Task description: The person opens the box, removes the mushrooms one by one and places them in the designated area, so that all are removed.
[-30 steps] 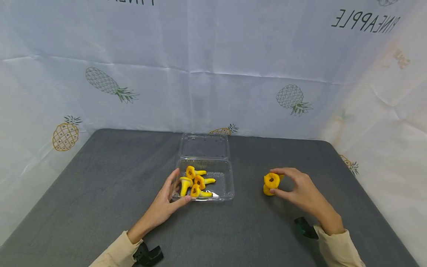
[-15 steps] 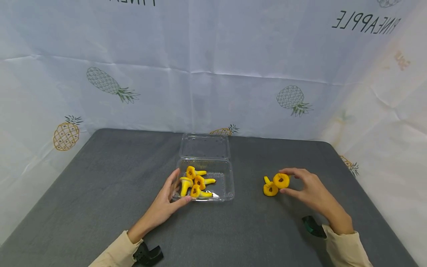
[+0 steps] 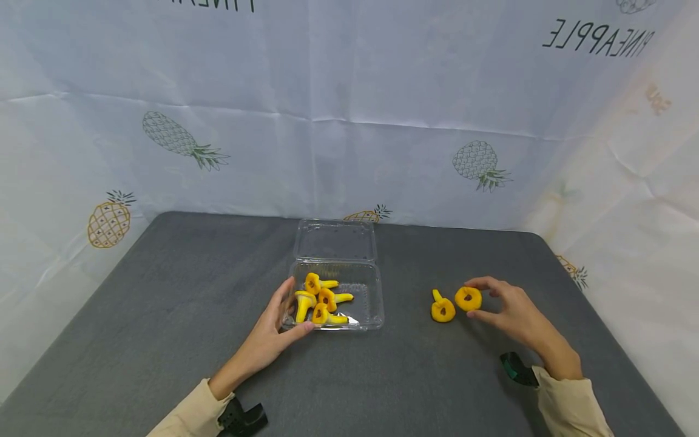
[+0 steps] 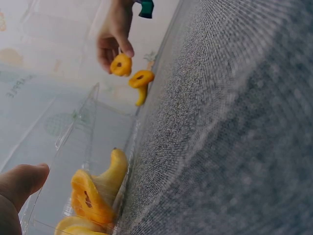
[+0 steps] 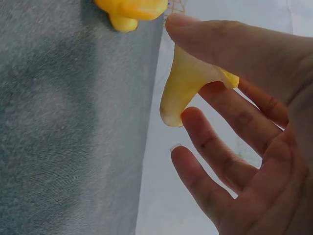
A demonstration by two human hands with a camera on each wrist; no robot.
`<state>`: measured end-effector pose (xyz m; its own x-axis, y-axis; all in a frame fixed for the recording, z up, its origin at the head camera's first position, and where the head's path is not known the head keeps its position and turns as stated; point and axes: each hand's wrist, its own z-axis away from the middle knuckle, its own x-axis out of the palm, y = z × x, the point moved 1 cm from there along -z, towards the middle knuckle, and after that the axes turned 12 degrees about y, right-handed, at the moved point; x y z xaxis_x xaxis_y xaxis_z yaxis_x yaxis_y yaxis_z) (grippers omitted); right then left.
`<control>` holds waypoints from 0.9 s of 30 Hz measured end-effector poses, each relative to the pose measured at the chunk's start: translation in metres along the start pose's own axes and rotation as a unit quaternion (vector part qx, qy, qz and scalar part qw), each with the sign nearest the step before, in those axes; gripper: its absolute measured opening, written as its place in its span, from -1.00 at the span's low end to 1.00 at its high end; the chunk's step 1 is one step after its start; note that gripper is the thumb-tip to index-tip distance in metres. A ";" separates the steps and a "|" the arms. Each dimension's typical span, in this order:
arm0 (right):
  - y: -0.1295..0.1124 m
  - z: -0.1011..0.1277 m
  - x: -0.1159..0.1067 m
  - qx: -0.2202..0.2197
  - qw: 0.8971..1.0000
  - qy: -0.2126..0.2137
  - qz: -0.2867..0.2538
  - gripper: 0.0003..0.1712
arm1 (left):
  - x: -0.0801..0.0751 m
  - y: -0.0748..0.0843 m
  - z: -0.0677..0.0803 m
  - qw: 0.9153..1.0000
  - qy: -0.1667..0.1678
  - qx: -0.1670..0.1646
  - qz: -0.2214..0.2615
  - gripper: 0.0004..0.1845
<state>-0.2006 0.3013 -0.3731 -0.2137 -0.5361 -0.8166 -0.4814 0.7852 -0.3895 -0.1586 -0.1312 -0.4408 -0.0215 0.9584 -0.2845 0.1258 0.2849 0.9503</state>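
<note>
Pinching a yellow mushroom, right hand; left hand spread against box; mirrored "PINEAPPLE" backdrop.

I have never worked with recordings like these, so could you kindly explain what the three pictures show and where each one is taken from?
No machine here: a person works with two bare hands. The wide picture comes from a camera on the head, looking down at a grey table. The other two come from cameras strapped to each wrist, so they look sideways and close.

On the table stands a clear plastic box with its lid open, holding four yellow toy mushrooms. The left hand rests against the box's front corner. The right hand pinches one yellow mushroom between thumb and fingers; the right wrist view shows that grip from behind. Another loose mushroom lies on the table just beside it.
</note>
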 end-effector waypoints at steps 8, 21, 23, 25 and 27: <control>0.011 0.002 0.007 0.010 1.000 -0.023 -0.008 -0.46 | 0.000 0.000 0.000 1.000 0.000 0.000 0.003 0.00; 0.018 0.004 0.015 0.055 0.994 -0.091 -0.035 -0.50 | 0.000 0.000 0.000 1.000 0.001 -0.001 0.001 0.00; 0.019 0.004 0.016 0.062 0.992 -0.103 -0.038 -0.50 | 0.000 0.000 0.000 1.000 0.002 0.000 0.000 0.01; 0.019 0.004 0.017 0.069 0.990 -0.111 -0.044 -0.50 | 0.000 0.000 -0.001 1.000 0.002 0.001 0.000 0.00; 0.019 0.004 0.018 0.071 0.989 -0.117 -0.051 -0.50 | 0.000 0.000 -0.001 1.000 0.002 0.002 -0.001 0.00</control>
<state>-0.2102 0.3078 -0.3965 0.0397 -0.5413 -0.8399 -0.3633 0.7752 -0.5168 -0.1593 -0.1310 -0.4407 -0.0254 0.9580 -0.2857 0.1294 0.2866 0.9493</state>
